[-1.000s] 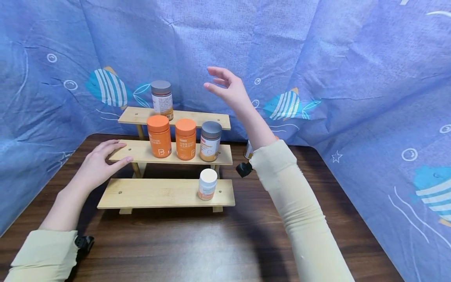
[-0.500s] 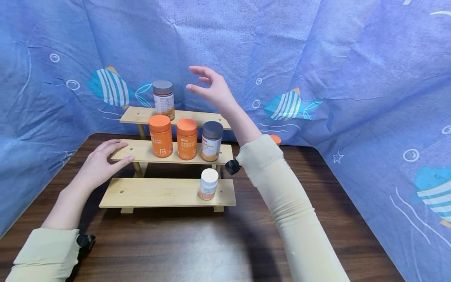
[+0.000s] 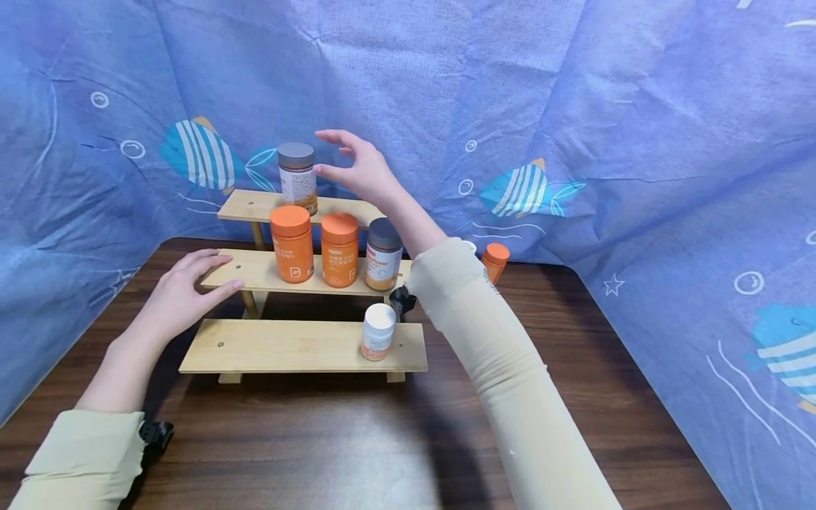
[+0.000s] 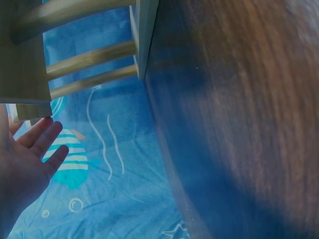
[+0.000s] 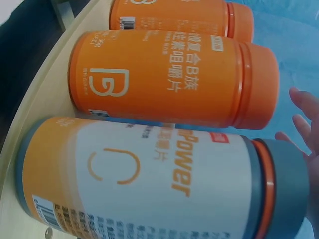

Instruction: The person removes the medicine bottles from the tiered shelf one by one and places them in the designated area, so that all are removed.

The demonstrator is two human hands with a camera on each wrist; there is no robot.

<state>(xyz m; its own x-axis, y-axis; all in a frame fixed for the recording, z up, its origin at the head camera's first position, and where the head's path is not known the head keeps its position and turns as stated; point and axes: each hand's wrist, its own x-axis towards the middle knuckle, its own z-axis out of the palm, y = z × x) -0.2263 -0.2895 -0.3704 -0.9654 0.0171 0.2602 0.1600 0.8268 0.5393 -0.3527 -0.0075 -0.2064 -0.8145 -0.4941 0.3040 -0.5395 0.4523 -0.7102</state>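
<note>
So the right hand [image 3: 363, 170] is up at the top board, thumb and fingers spread well apart with nothing between them. Its tips are right beside the grey-lidded jar [image 3: 297, 180] standing upright near the left end of that board; can't tell if the thumb is actually touching it. The left hand [image 3: 178, 297] is at the left end of the middle board [image 3: 223, 273] on the wooden rack, fingers loose and thumb apart from them, fingertips at the board's edge.

Container-wise, the middle board has a left orange jar [image 3: 292, 244], a right orange jar [image 3: 340, 251] and a second grey-lidded jar [image 3: 384, 258] with "Power" on its label, all upright in a row. A small white bottle [image 3: 378, 333] stands toward the right end of the bottom board [image 3: 287, 347]. There's also an orange-capped container [image 3: 495, 261] on the table [image 3: 306, 439], partly behind the right sleeve [image 3: 503, 368]. Lids are on these, so can't tell what's inside.
</note>
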